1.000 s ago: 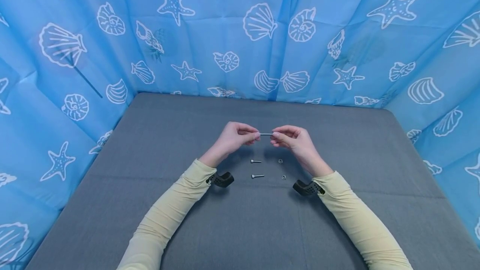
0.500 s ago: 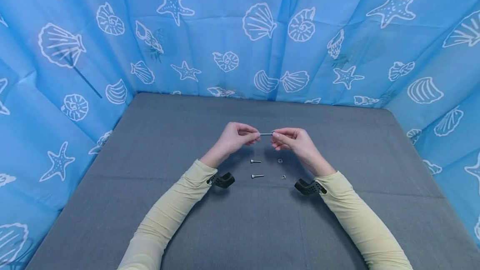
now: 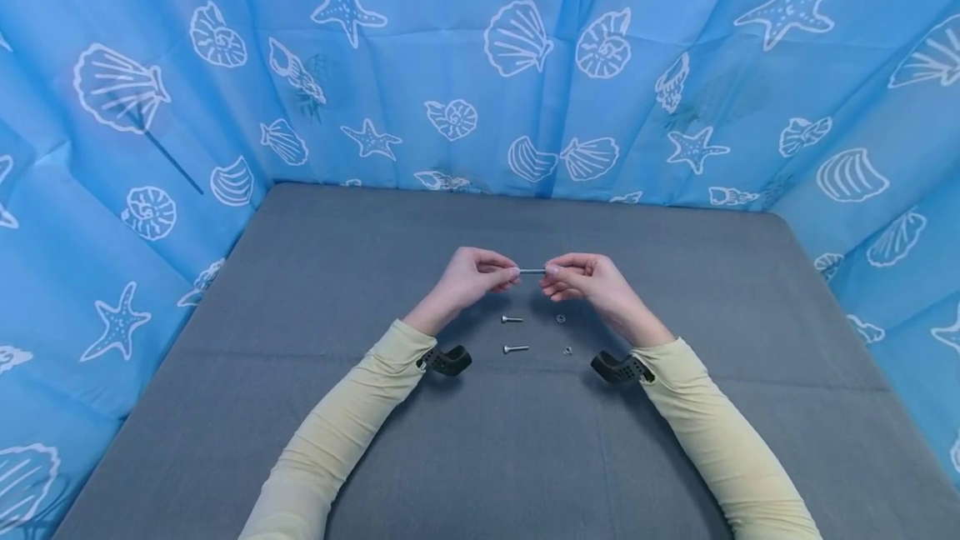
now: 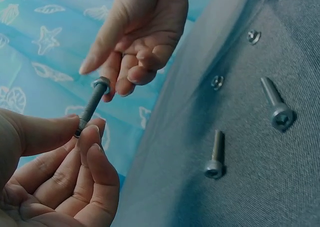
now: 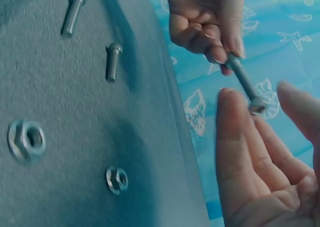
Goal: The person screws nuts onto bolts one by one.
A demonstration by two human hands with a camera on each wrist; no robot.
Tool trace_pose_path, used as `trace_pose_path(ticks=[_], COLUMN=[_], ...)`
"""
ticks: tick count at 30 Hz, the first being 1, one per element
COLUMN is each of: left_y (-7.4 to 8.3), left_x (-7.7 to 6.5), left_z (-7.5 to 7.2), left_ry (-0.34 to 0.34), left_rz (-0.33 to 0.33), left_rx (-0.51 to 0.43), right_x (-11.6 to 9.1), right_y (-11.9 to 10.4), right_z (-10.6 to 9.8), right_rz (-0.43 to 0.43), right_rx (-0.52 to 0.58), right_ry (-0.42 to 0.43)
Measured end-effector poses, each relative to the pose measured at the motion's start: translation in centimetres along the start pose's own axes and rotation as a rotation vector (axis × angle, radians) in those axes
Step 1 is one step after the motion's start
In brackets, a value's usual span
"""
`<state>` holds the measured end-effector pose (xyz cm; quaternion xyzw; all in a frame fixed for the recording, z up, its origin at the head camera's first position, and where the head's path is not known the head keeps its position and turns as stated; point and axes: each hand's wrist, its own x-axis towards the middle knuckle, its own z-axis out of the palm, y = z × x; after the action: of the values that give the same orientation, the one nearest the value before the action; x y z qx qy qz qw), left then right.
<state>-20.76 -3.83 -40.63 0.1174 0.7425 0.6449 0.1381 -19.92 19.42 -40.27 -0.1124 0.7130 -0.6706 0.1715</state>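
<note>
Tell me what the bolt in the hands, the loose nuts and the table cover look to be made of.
Bolt: likely steel, dull silver with a threaded shank, pinched by the left hand; a nut sits at its tip near the right hand.
Loose nuts: same grey metal, flanged, faint shine.
Table cover: grey woven fabric, matte, with visible creases.

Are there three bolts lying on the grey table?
No, only two bolts lie on the table; a third bolt is held between the left hand and right hand.

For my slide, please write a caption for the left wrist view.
Left hand pinches a bolt; right hand fingers touch the nut on its tip.
</note>
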Motion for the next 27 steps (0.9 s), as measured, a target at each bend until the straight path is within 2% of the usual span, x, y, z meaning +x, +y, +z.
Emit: trace_pose_path(ticks=[5,15,27], left_y=[-0.4,-0.8,-1.2], left_x=[0.0,0.0,0.2], left_z=[-0.3,-0.1,-0.1], left_ry=[0.009,0.003,0.009], left_rz=[-0.026,-0.041,0.001], left_rx=[-0.011,-0.006,-0.006], right_x=[-0.1,0.4,0.6], right_y=[0.1,0.8,0.9], right_z=[-0.6,-0.1,0.5], right_rz=[-0.017,-0.062,0.007], right_rx=[-0.029,-0.084,-0.103], right_ry=[-0.035,-0.024,0.039])
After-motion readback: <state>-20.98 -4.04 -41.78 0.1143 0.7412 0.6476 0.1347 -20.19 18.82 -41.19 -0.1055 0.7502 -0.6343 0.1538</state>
